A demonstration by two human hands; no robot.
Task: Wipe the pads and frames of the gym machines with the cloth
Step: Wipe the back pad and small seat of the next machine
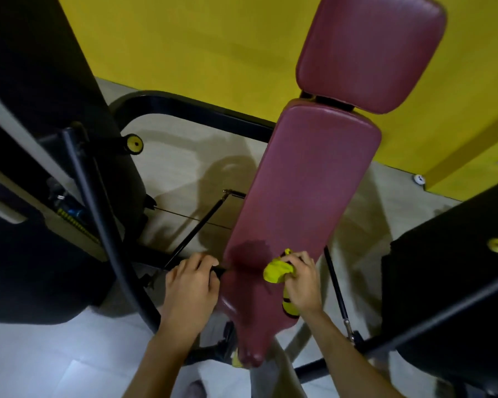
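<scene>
A long maroon back pad (308,179) runs up the middle of the view, with a smaller maroon head pad (371,50) above it and a maroon seat pad (253,308) below. My right hand (301,280) grips a bunched yellow cloth (276,270) against the lower end of the back pad. A dark damp patch (250,254) lies on the pad just left of the cloth. My left hand (190,285) is curled round a black handle (217,271) at the pad's left edge.
Black machine arm pads stand at the left (41,139) and right (449,268). A black frame tube (190,110) curves over the pale floor behind the pad. Thin black rods (202,222) flank the seat. The wall (184,38) behind is yellow.
</scene>
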